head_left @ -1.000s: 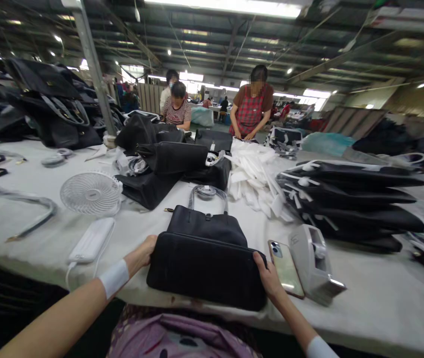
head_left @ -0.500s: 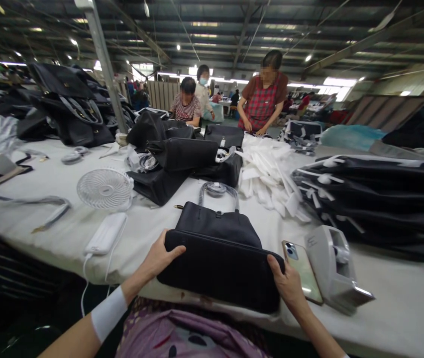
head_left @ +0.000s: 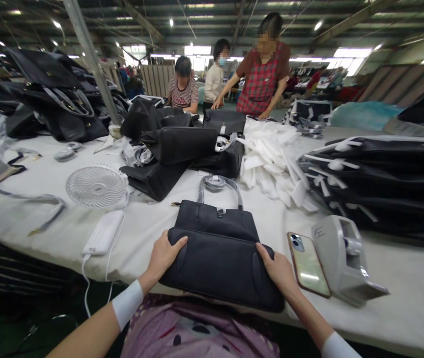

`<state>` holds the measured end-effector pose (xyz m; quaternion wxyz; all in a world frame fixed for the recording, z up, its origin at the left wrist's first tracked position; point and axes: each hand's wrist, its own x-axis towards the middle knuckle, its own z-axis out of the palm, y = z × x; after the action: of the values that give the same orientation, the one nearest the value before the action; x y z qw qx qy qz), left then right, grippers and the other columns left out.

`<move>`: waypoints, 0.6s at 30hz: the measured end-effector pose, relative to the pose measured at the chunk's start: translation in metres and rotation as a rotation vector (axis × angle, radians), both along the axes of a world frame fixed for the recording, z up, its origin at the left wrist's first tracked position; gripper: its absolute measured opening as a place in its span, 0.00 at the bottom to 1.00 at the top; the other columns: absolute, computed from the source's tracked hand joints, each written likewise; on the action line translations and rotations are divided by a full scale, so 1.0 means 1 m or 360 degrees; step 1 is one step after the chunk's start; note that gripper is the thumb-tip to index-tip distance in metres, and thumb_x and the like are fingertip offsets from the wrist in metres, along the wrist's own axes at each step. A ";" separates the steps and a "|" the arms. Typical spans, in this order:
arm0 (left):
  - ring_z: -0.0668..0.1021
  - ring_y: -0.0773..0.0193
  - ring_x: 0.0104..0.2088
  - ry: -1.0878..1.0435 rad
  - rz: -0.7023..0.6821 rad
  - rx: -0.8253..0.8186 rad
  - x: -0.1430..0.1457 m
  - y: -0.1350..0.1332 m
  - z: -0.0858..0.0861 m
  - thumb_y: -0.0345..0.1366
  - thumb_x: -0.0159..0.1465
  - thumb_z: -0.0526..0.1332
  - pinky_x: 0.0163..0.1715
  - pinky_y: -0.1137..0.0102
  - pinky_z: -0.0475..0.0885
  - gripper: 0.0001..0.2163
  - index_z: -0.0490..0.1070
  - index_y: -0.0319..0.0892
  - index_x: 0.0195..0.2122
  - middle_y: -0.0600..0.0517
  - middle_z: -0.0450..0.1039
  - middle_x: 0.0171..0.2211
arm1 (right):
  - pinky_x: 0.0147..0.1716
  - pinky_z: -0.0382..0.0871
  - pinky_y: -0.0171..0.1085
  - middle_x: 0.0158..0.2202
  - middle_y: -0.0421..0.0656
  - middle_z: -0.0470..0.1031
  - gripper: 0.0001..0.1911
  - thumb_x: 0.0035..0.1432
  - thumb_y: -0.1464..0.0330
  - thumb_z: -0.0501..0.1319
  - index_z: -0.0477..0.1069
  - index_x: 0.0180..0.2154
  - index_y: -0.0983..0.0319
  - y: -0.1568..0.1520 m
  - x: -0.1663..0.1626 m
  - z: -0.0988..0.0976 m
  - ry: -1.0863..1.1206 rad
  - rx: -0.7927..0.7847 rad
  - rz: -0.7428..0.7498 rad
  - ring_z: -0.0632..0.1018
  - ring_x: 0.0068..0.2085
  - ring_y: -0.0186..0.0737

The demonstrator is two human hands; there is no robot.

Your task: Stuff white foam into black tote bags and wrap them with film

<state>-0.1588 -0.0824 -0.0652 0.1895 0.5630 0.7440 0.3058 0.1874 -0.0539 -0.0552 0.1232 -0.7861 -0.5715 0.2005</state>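
A black leather handbag [head_left: 217, 248] lies on its side at the near edge of the white table [head_left: 40, 199], its base turned toward me and its grey wrapped handle [head_left: 217, 185] pointing away. My left hand [head_left: 163, 256] grips the bag's left bottom corner, thumb on top. My right hand [head_left: 279, 271] clasps the right bottom corner, fingers curled onto the base. Both wrists wear white bands.
A phone [head_left: 308, 264] and a grey tape dispenser [head_left: 346, 258] lie right of the bag. A white fan [head_left: 97, 187] and power bank [head_left: 103, 232] sit left. Black bags [head_left: 182, 149], white padding strips [head_left: 271, 164] and stacked bags [head_left: 379, 184] fill the table. Three people work beyond it.
The bag's base has tipped up toward me, showing its underside. Both hands have slid further onto the bottom corners, and the view has shifted slightly left.
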 end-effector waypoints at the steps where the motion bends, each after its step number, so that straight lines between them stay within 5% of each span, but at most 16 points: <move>1: 0.79 0.50 0.41 0.0068 -0.0006 0.0024 0.001 -0.001 0.003 0.56 0.61 0.57 0.40 0.62 0.71 0.24 0.69 0.38 0.45 0.42 0.76 0.38 | 0.42 0.67 0.42 0.41 0.61 0.78 0.35 0.60 0.44 0.46 0.75 0.36 0.68 0.000 0.001 -0.001 0.0026 0.0012 0.0002 0.78 0.46 0.58; 5: 0.72 0.46 0.52 0.0675 -0.0161 0.0437 0.024 -0.007 0.027 0.50 0.65 0.56 0.51 0.53 0.65 0.29 0.59 0.37 0.61 0.37 0.69 0.53 | 0.42 0.67 0.43 0.40 0.61 0.78 0.35 0.59 0.43 0.47 0.76 0.35 0.68 -0.005 0.002 -0.004 0.0078 0.0066 -0.0024 0.78 0.46 0.59; 10: 0.66 0.48 0.58 0.0953 -0.0951 0.0575 0.085 0.001 0.039 0.55 0.65 0.54 0.59 0.51 0.57 0.31 0.58 0.42 0.63 0.41 0.63 0.60 | 0.42 0.67 0.43 0.38 0.59 0.79 0.33 0.59 0.45 0.48 0.76 0.32 0.66 -0.012 0.003 0.003 0.0193 0.0116 -0.0021 0.78 0.45 0.57; 15: 0.67 0.48 0.56 0.0918 -0.0942 0.0471 0.104 0.004 0.019 0.54 0.67 0.50 0.58 0.50 0.56 0.27 0.61 0.43 0.61 0.43 0.65 0.59 | 0.44 0.66 0.41 0.40 0.52 0.79 0.28 0.56 0.48 0.54 0.76 0.37 0.65 0.001 0.019 0.019 0.0519 0.0199 0.0019 0.77 0.44 0.51; 18: 0.66 0.48 0.57 0.0873 -0.0927 0.0488 0.100 0.001 0.013 0.54 0.67 0.50 0.59 0.50 0.54 0.27 0.60 0.43 0.62 0.43 0.64 0.59 | 0.38 0.68 0.37 0.35 0.48 0.79 0.26 0.54 0.48 0.55 0.76 0.32 0.65 0.021 0.020 0.029 0.0704 0.0102 0.0145 0.78 0.39 0.45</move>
<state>-0.0588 -0.0814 -0.0520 -0.0228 0.8318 0.5227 0.1856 0.2077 -0.0326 -0.0264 0.2614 -0.6920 -0.5716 0.3551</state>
